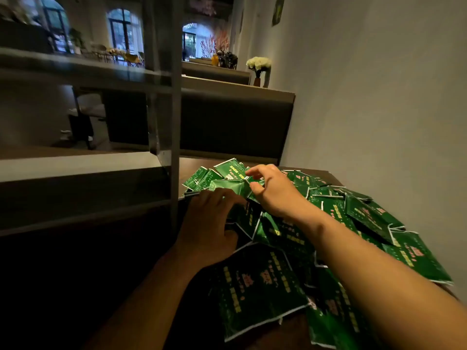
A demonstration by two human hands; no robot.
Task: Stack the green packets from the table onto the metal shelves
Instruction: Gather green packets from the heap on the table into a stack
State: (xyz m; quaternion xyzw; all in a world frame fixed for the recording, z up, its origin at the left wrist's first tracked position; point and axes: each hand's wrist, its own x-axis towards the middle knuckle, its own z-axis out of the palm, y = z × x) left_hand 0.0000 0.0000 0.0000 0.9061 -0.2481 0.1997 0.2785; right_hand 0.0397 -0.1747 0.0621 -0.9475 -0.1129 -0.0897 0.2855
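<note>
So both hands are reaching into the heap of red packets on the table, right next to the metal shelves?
Not quite: the packets are green, not red, as the head view shows. The rest holds. The left hand and the right hand are both in the heap on the table, with the metal shelves just to its left.

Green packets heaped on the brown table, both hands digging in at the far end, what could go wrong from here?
1. The loose heap of glossy green packets overhangs the brown wooden table's near right edge; pulling some out could send others sliding off.
2. The right hand pinches a creased green packet; it may crumple further.
3. The grey metal shelf post stands close beside the left hand; a lift could knock it.
</note>
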